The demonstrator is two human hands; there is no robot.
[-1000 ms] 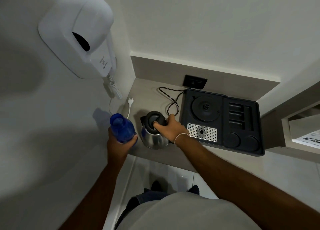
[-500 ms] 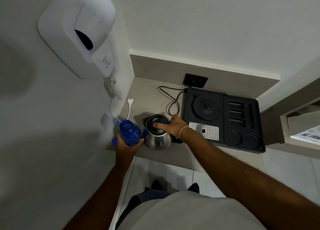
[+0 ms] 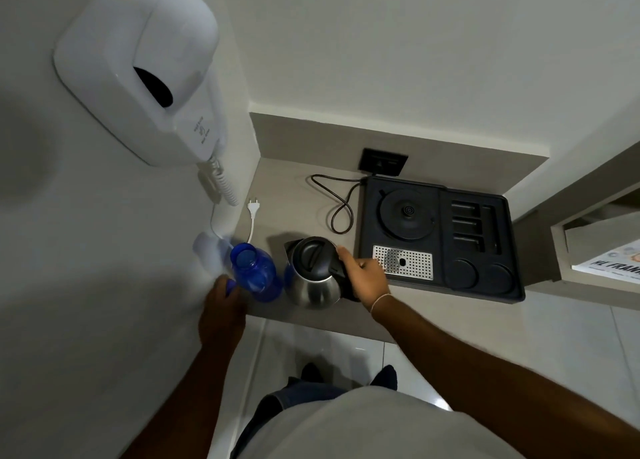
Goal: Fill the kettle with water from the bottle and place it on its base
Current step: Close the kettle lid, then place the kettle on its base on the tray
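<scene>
The steel kettle with its black lid down stands on the grey counter, left of the tray. My right hand grips the kettle's black handle, thumb at the lid's edge. The blue bottle stands upright just left of the kettle, close to the wall. My left hand holds it low on its left side; a small blue piece shows at the fingers, and I cannot tell whether it is the cap. The kettle's round black base sits bare in the black tray.
A white wall-mounted hair dryer hangs on the left wall, and its loose plug lies on the counter. The base's black cord loops to a wall socket. A metal drip grid lies in the tray. A shelf edge is at right.
The bottle has come down from mid-air to the counter beside the kettle. My right hand has slid from the top of the lid to the handle.
</scene>
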